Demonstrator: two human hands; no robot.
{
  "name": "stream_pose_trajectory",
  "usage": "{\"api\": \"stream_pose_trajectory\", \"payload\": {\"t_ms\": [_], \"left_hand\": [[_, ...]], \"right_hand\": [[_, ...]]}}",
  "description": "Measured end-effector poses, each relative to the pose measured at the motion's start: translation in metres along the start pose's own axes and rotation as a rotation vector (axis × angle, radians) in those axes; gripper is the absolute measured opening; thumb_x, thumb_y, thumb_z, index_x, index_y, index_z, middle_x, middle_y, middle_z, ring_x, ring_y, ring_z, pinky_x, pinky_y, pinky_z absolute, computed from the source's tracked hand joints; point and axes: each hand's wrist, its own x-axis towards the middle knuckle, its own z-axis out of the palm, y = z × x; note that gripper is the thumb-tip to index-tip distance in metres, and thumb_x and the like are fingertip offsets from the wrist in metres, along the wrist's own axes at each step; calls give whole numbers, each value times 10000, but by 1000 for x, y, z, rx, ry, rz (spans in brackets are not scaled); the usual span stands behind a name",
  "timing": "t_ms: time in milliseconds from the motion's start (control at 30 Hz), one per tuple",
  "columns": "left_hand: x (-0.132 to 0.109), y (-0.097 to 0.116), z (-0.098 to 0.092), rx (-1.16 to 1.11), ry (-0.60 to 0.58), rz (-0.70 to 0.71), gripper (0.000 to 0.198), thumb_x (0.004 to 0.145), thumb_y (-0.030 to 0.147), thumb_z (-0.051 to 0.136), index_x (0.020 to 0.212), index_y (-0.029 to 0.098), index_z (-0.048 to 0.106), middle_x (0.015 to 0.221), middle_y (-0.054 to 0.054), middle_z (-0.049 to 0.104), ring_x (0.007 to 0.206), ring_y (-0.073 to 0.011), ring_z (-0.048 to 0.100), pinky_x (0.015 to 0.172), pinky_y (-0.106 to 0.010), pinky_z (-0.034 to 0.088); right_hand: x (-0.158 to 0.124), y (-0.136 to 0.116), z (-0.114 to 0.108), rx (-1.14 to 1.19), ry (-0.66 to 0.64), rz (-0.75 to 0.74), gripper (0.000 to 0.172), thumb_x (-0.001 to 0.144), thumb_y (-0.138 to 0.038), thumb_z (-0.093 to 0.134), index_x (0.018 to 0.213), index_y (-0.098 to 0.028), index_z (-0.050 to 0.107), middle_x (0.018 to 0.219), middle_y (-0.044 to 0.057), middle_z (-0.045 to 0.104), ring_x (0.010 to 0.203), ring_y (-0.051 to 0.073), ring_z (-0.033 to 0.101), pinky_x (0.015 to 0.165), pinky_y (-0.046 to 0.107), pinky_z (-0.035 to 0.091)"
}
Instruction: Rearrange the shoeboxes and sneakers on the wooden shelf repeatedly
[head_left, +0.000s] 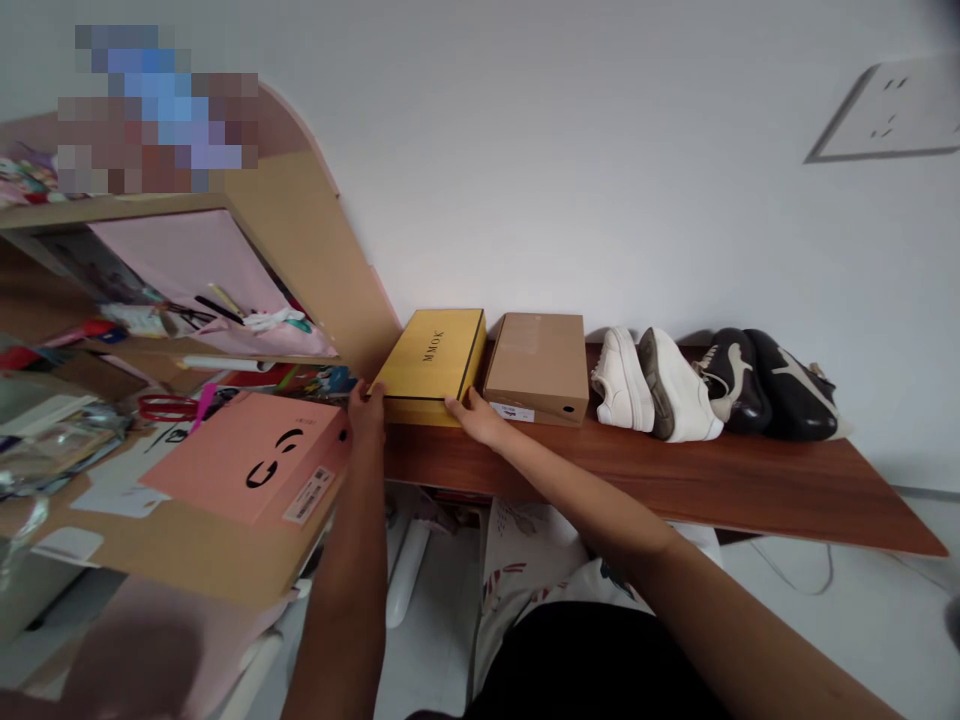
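A yellow shoebox (433,352) with dark lettering on its lid lies at the left end of the brown wooden board (622,475), close to the wall. My left hand (367,408) grips its near left corner, and my right hand (474,414) holds the near right corner, thumb towards the lid edge. Just right of it sits a plain brown cardboard box (538,362) with a small white label. Farther right stand a white pair of shoes (626,385) and a black pair of shoes (795,395) with pale trim, both pairs leaning on their sides.
On the cluttered desk (202,545) at left lies a pink shoebox (259,450), with red-handled scissors (166,407) behind it. A shelf unit (300,230) rises beside the yellow box. White patterned fabric (525,550) is below the board. A wall socket (892,110) is at upper right.
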Motion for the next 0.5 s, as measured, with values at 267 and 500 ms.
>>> {"api": "stream_pose_trajectory", "payload": {"t_ms": [267, 500], "left_hand": [[-102, 13, 33, -61, -164, 310, 414, 881, 284, 607, 1278, 185, 538, 1393, -140, 553, 1338, -232, 508, 1172, -368, 332], [-159, -29, 100, -7, -495, -20, 363, 828, 130, 563, 1184, 182, 611, 1279, -138, 659, 1264, -257, 582, 1116, -410, 403]], "right_hand": [[-48, 4, -116, -10, 349, -294, 603, 864, -557, 588, 1338, -184, 603, 1290, 144, 658, 1200, 291, 614, 1071, 489, 455], [-40, 39, -170, -156, 620, -199, 736, 861, -496, 569, 1462, -95, 428, 1529, 221, 427, 1444, 323, 377, 1196, 513, 295]]}}
